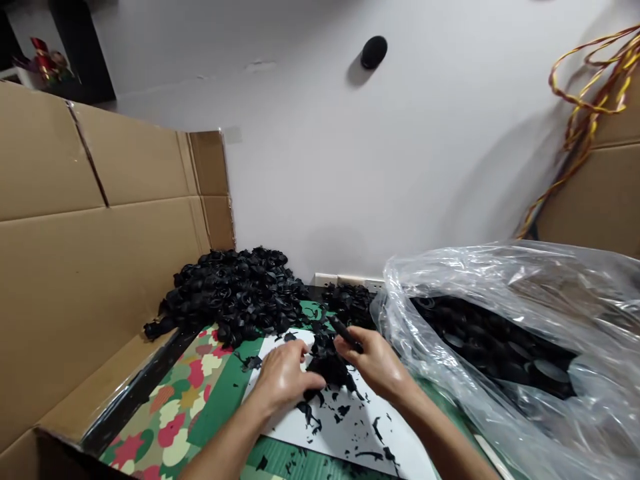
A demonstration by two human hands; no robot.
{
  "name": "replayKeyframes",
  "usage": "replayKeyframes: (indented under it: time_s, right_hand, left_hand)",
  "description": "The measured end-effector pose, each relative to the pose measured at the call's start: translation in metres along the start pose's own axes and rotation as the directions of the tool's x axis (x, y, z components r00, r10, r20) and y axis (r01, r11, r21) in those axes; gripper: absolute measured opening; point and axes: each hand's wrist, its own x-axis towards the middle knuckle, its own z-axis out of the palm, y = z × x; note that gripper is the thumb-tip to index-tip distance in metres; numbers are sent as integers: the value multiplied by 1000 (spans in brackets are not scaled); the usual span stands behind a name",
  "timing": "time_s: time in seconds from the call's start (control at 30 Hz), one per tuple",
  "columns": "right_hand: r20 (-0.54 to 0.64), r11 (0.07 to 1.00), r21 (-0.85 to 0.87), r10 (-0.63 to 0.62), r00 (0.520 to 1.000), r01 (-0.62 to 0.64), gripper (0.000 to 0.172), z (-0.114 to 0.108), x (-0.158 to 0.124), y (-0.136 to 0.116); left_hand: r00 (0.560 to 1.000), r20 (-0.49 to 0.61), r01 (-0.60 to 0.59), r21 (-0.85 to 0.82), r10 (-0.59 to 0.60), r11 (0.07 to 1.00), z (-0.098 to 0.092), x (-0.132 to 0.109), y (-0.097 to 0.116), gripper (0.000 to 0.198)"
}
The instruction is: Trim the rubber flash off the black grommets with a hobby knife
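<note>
My right hand [374, 363] is closed round a slim black pen-shaped tool [346, 335], its tip pointing up and left; I cannot make out its exact kind. To the left, my left hand [284, 375] is curved, with a gap between thumb and fingers and nothing visible in it. A heap of black rubbery scraps [330, 368] lies between the two hands, close to the left thumb. Beneath them is a white sheet [340, 437], strewn with small black shreds and strips.
A large pile of black ring-like pieces [240, 290] stands at the back left beside a cardboard box wall [100, 267]. On the right, a clear plastic bag [430, 347] holds many black round parts [500, 350]. Power sockets [350, 281] sit along the wall.
</note>
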Motion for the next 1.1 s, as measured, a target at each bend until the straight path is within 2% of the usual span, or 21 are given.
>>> replayKeyframes:
  time_s: [0.07, 0.17, 0.27, 0.4, 0.5, 0.6, 0.7, 0.77, 0.83, 0.97, 1.1]
  right_hand:
    - [27, 999, -50, 3, 1000, -1, 18, 10, 0, 10]
    - [53, 997, -81, -1, 999, 5, 20, 15, 0, 20]
    - [50, 998, -58, -9, 999, 12, 22, 12, 2, 28]
    - [-18, 1000, -3, -4, 1000, 4, 28, 6, 2, 29]
    - [-76, 999, 36, -16, 997, 19, 26, 6, -5, 19]
    - [-37, 998, 59, -25, 999, 28, 24, 11, -14, 7]
    - [32, 998, -53, -39, 999, 40, 16, 21, -19, 5]
    - [28, 991, -135, -13, 1000, 17, 11, 27, -19, 9]
    - [19, 997, -69, 42, 999, -41, 8, 32, -17, 14]
    - [90, 965, 236, 95, 991, -113, 6, 37, -9, 18]
    - [97, 951, 275, 117, 988, -140, 6, 38, -5, 17]
  left_hand:
    - [999, 11, 49, -85, -49, 995, 10, -7, -9, 31]
    - [986, 123, 144, -286, -113, 947, 15, -6, -14, 14]
    - [960, 256, 233, -509, -112, 829, 9, 0, -15, 15]
    - [950, 304, 270, -697, -67, 664, 1, 3, -14, 22]
    - [948, 316, 272, -749, -36, 604, 1, 3, -12, 19]
    - [951, 308, 255, -766, -11, 590, 3, 3, -9, 19]
    - [960, 278, 215, -761, 10, 612, 6, 0, -2, 26]
    - [968, 249, 179, -747, 19, 640, 9, -2, 1, 29]
    - [978, 210, 164, -753, -3, 637, 13, -2, 0, 30]
    - [981, 124, 187, -820, -152, 541, 25, 4, -14, 33]
    - [970, 127, 221, -826, -209, 519, 38, 14, -33, 38]
